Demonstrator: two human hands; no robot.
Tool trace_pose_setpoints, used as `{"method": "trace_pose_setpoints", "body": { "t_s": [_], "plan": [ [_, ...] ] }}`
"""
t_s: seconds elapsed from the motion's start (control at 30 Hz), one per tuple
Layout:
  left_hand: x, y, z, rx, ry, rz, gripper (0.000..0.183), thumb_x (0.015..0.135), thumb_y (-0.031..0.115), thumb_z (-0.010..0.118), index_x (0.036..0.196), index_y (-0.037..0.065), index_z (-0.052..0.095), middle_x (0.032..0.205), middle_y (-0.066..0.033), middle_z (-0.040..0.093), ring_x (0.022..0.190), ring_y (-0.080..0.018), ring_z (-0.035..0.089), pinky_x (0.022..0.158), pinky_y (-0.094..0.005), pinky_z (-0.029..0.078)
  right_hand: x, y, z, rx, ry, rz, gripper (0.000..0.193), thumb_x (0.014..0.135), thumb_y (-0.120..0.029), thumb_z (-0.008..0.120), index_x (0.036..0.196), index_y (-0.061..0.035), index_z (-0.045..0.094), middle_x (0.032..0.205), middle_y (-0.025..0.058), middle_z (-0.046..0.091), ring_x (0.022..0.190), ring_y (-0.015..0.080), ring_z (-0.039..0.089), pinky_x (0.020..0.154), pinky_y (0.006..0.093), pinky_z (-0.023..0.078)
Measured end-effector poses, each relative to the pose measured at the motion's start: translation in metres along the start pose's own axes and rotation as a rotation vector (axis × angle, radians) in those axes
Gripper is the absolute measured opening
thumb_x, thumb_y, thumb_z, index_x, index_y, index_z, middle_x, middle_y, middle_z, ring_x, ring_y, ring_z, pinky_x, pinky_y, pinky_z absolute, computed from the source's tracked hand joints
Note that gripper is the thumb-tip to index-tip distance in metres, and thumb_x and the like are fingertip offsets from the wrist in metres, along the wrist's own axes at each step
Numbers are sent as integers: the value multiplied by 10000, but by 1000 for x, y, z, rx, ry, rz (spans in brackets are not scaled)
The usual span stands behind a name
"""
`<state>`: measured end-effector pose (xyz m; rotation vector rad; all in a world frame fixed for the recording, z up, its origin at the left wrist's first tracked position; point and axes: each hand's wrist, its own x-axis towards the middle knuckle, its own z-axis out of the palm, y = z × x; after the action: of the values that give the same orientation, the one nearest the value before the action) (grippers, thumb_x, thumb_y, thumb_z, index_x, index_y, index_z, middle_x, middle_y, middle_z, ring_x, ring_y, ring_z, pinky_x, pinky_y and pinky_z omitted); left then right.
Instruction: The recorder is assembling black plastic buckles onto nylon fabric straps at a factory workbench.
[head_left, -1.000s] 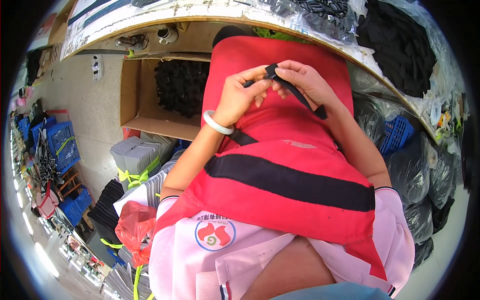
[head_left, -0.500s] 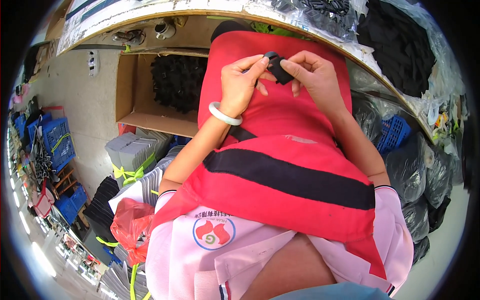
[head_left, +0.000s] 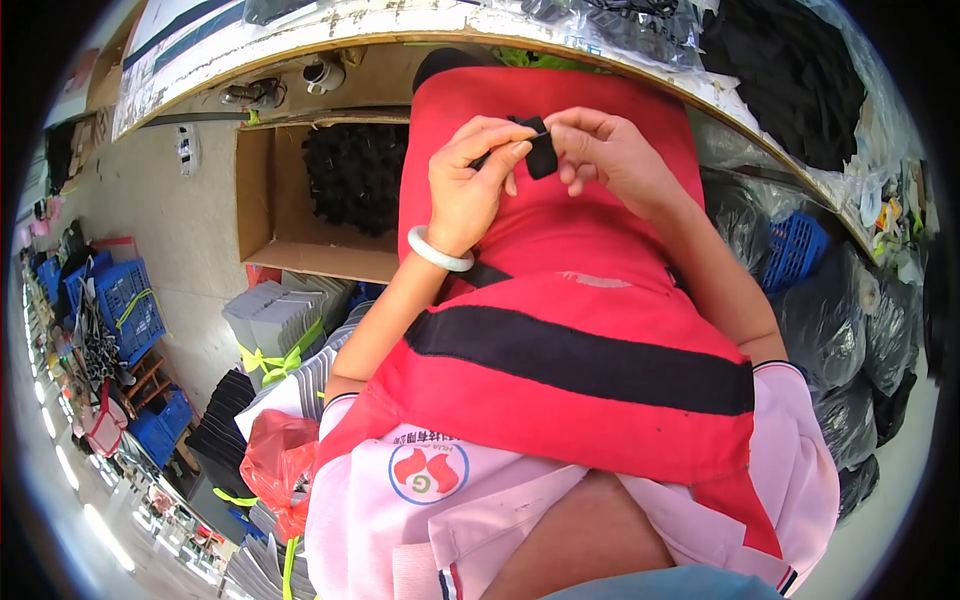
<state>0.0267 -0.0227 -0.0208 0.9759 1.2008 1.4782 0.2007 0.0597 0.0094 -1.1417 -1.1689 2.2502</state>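
Above the red apron [head_left: 560,225] on my lap, both hands meet around a small black piece [head_left: 541,160], which looks like a folded strip of fabric or webbing. My left hand [head_left: 468,178], with a pale bangle [head_left: 440,252] on its wrist, pinches it from the left between thumb and fingers. The thumb and forefinger of my right hand [head_left: 618,158] close on its upper right edge, the other fingers curled loosely below. Part of the piece is hidden behind the left fingers.
An open cardboard box [head_left: 254,190] of black pieces stands left of my lap. Grey stacks [head_left: 268,315] tied with yellow-green strips and a red plastic bag [head_left: 275,460] lie nearer. The worktable [head_left: 400,22] curves across the front; filled plastic bags [head_left: 822,320] and a blue basket [head_left: 795,252] are right.
The black piece has turned and sits slightly left of where it was. My left hand has shifted left, and my right fingers have moved to the piece's upper edge.
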Motion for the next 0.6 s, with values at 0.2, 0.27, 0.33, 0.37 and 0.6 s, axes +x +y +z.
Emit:
{"method": "trace_pose_setpoints", "body": {
  "t_s": [0.2, 0.27, 0.33, 0.37, 0.6],
  "plan": [
    [-8, 9, -4, 118, -94, 77, 97, 886, -63, 597, 963, -40, 652, 991, -87, 605, 652, -119, 579, 557, -217, 471, 2, -1, -12, 20, -170, 162, 278, 922, -247, 655, 1059, -6, 646, 802, 38, 621, 622, 83, 599, 517, 206, 487],
    [-10, 16, -3, 219, -144, 132, 75, 910, -36, 580, 956, -23, 638, 990, -95, 590, 688, -116, 576, 561, -219, 472, 1, 0, -12, 7, -189, 170, 258, 916, -238, 661, 1030, -6, 661, 797, 40, 623, 621, 85, 594, 537, 212, 489],
    [-13, 17, -3, 207, -160, 134, 78, 913, -34, 576, 961, -21, 636, 1000, -95, 583, 684, -115, 575, 562, -218, 472, -2, 0, -7, -233, -112, -111, 212, 901, -214, 675, 962, -12, 687, 861, 44, 639, 689, 92, 599, 634, 233, 502],
    [-14, 17, -4, 191, -177, 133, 80, 916, -32, 573, 967, -19, 634, 1009, -94, 576, 681, -113, 573, 562, -218, 473, -3, 0, -5, -231, -114, -114, 212, 901, -214, 675, 962, -12, 687, 861, 44, 639, 689, 92, 599, 634, 233, 502],
    [-16, 22, -3, 208, -206, 140, 75, 918, -31, 572, 970, -20, 624, 1030, -101, 566, 677, -117, 574, 567, -219, 477, 0, 2, -10, 3, -161, -36, 163, 909, -167, 656, 978, -21, 668, 1044, 49, 644, 916, 116, 594, 883, 272, 476]
  ]
}}
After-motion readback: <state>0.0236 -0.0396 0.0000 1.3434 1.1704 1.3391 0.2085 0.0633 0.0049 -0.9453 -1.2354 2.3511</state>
